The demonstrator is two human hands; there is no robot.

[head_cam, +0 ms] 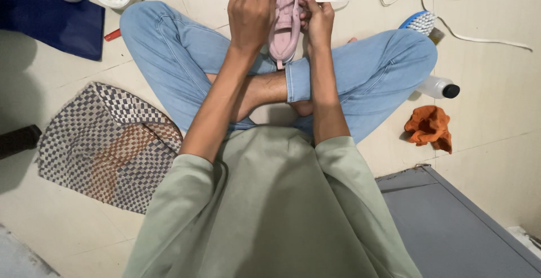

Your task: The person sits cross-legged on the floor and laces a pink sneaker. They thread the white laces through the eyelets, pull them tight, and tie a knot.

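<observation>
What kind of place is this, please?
Probably a home floor: pale floor tiles, a checkered mat, and a person sitting cross-legged, both hands, left and right, lacing a pink shoe beside a scrub brush.

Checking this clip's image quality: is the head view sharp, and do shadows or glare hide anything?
Head view: evenly lit and sharp on the left hand, right hand and pink shoe; soft shadows darken the floor at far left; no strong glare; wide-angle stretching bends the edges; the shoe's top is cut off by the frame.
</observation>
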